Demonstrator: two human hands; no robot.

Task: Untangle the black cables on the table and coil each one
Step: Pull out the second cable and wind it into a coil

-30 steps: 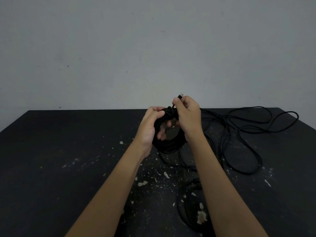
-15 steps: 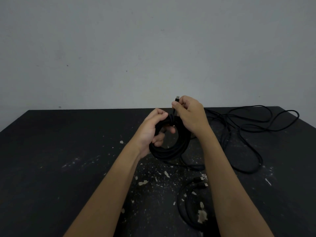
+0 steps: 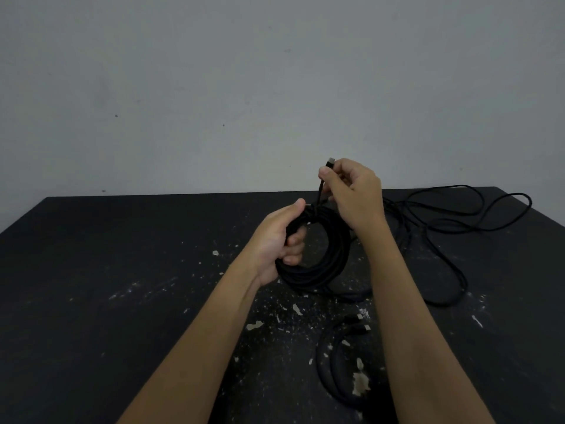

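The coil (image 3: 324, 264) hangs above the middle of the table (image 3: 122, 270), gripped by the left hand (image 3: 275, 240), whose fingers curl through its ring. Just above, the right hand (image 3: 354, 194) pinches its plug (image 3: 330, 163) upright. A loose cable (image 3: 452, 215) sprawls at the far right, and a second coil (image 3: 333, 368) lies nearer, beside the right forearm.

The left hand (image 3: 275, 243) covers the left arc of the held coil (image 3: 339, 255), so the turns under its curled fingers cannot be counted. Only the tip of the plug (image 3: 330, 162) shows above the right hand (image 3: 354, 194), too small to tell its type. The right forearm (image 3: 412, 332) hides the right part of the small coil (image 3: 324, 371) in the lower centre and the near end of the loose cable (image 3: 452, 221) at right, whose dark strands merge with the table (image 3: 122, 270). Both forearms run off the bottom edge; the table is cut by the left, right and bottom edges.
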